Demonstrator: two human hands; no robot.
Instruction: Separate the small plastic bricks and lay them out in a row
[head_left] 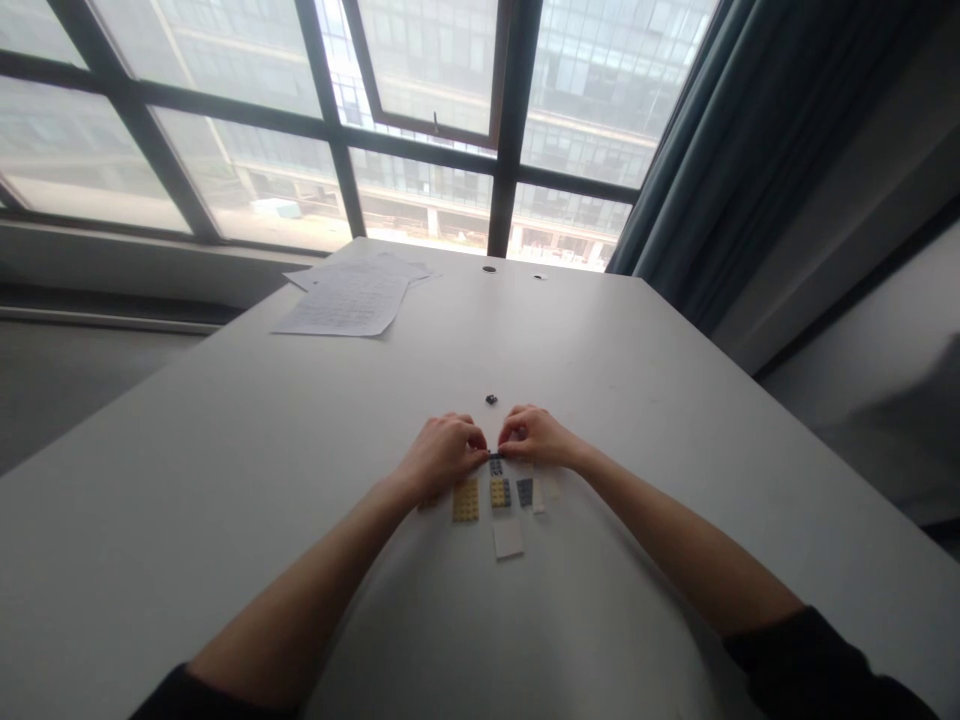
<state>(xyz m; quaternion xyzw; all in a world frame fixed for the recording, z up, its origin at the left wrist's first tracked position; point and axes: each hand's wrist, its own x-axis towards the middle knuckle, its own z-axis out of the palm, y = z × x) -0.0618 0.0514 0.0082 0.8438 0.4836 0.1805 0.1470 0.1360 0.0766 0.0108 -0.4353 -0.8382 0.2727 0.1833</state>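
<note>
My left hand [450, 442] and my right hand [537, 436] meet at the middle of the table, fingers pinched. Between their fingertips lies a small dark grey toy brick piece [495, 456], partly hidden by the fingers. Just below it is a grey studded brick [496, 467]. Nearer to me are a yellow studded plate [466, 500], a yellow and grey studded piece [499, 492], a dark grey plate [524, 491] and a white flat square [508, 538]. Beyond the hands sits a small dark cluster of pieces [491, 399].
Pale pieces [538, 497] lie by the dark grey plate, and a brownish piece is partly under my left wrist. Printed papers [345, 300] rest on the white table [600, 370] at the far left. Two cable holes are near the far edge, before the windows and a blue curtain [697, 150].
</note>
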